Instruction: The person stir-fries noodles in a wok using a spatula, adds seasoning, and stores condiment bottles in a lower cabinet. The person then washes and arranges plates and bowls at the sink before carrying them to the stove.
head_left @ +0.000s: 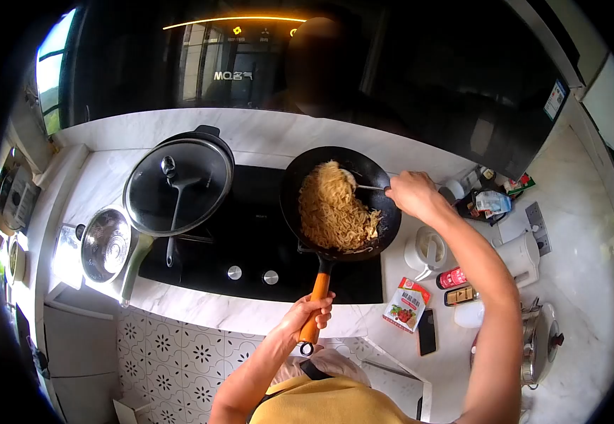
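My left hand (308,316) is wrapped round the orange handle (317,297) of a black wok (384,226) on the right side of the black cooktop (250,205). Noodles (331,215) fill much of the wok. My right hand (413,193), at the wok's right rim, grips a metal spatula (370,187). Its head is among the noodles, partly covered by them.
A lidded pan (204,177) with a ladle (177,212) on its lid stands at the left, beside a steel bowl (106,245). On the right counter are a white container (425,249), a seasoning packet (406,304), a phone (427,332), a red-labelled bottle (451,278) and a steel pot (533,346).
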The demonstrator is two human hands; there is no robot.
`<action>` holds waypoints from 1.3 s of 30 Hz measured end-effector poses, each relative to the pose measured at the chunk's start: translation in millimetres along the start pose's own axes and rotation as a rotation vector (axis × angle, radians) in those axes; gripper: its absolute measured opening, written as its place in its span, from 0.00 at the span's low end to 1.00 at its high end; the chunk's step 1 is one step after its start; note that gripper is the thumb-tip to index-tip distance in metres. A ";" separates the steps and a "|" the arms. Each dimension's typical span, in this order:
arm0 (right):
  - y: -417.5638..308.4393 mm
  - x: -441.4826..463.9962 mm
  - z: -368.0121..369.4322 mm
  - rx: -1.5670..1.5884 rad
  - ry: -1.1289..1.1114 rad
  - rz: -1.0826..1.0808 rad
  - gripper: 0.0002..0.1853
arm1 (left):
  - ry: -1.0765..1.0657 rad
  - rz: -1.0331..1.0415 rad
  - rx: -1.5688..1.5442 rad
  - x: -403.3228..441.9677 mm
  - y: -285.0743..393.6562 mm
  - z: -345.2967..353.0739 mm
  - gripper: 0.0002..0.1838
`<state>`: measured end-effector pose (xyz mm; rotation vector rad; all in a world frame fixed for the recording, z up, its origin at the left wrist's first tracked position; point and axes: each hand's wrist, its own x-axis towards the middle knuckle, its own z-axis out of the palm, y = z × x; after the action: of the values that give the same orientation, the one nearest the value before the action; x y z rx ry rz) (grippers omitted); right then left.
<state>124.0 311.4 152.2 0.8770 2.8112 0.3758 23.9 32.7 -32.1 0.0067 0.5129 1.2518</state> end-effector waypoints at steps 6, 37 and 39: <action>54.6 3.5 -36.3 0.196 -0.035 0.133 0.11 | 0.009 0.014 -0.007 4.7 -4.5 1.0 0.15; 37.1 -188.5 -35.7 -0.064 0.130 -0.070 0.32 | -0.002 0.023 -0.020 5.2 -7.2 -1.2 0.14; 37.6 -194.0 -53.3 -0.117 0.103 -0.064 0.32 | -0.001 0.026 -0.019 6.5 -6.7 -1.7 0.14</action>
<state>288.9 219.4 231.0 0.7615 2.8679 0.5852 30.7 35.9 -37.9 -0.0018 0.5022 1.2824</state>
